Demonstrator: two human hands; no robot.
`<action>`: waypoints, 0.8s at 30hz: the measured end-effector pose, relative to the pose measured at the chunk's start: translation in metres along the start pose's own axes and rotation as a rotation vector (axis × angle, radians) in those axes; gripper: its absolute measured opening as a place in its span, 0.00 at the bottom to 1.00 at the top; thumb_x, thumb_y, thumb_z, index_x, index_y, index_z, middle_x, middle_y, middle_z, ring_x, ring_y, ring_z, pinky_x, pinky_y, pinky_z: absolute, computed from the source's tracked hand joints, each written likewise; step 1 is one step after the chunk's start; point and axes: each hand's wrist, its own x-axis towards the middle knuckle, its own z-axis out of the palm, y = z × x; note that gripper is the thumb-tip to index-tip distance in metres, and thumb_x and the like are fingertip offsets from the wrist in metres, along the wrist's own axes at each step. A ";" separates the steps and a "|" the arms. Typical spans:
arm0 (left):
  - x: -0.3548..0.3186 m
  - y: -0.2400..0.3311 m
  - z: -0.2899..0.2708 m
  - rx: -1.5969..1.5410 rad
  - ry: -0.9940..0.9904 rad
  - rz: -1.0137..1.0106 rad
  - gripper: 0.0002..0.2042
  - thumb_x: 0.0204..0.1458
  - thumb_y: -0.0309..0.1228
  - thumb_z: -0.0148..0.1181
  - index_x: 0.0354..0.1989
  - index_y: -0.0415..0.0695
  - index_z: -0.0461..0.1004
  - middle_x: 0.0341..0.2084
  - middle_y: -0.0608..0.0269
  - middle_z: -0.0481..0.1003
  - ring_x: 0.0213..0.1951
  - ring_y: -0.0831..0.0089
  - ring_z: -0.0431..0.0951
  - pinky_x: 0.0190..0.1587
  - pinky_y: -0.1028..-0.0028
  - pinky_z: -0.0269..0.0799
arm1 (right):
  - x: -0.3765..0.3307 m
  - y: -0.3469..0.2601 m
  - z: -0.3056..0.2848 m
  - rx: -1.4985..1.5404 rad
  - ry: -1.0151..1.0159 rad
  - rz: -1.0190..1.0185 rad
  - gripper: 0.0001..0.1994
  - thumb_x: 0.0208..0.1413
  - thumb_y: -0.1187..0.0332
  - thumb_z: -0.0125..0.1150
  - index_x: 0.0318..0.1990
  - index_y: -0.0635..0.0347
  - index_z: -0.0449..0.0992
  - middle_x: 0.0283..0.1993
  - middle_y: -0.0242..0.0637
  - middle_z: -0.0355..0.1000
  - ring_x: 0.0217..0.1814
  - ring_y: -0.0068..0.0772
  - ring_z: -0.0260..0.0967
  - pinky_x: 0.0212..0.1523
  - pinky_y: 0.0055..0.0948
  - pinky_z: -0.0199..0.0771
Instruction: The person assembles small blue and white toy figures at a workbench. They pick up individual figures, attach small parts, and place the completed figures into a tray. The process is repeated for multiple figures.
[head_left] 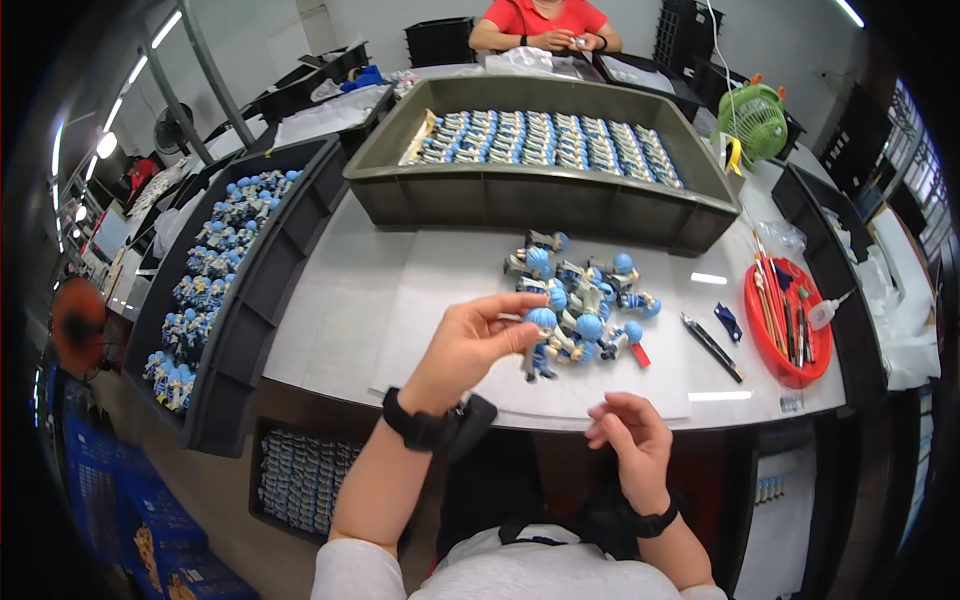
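Observation:
My left hand is closed on a small figurine with a round light-blue head, thumb and fingers pinching it at the head. That figurine hangs upright at the near left edge of a pile of similar blue-headed figurines on the white tabletop. My right hand is over the table's near edge, fingers loosely curved and apart from the thumb, with nothing seen in it. A small red piece lies beside the pile.
Behind the pile stands a large grey tray with rows of figurines. A dark bin of figurines is at left. To the right are a black pen-like tool and a red basket of brushes. A co-worker sits across.

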 end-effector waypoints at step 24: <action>-0.030 -0.061 0.049 -0.070 0.107 -0.065 0.16 0.55 0.27 0.55 0.51 0.38 0.70 0.40 0.64 0.75 0.40 0.78 0.73 0.43 0.77 0.69 | -0.009 0.017 0.012 0.112 0.136 -0.072 0.24 0.49 0.79 0.62 0.53 0.66 0.60 0.46 0.42 0.66 0.44 0.27 0.68 0.44 0.22 0.72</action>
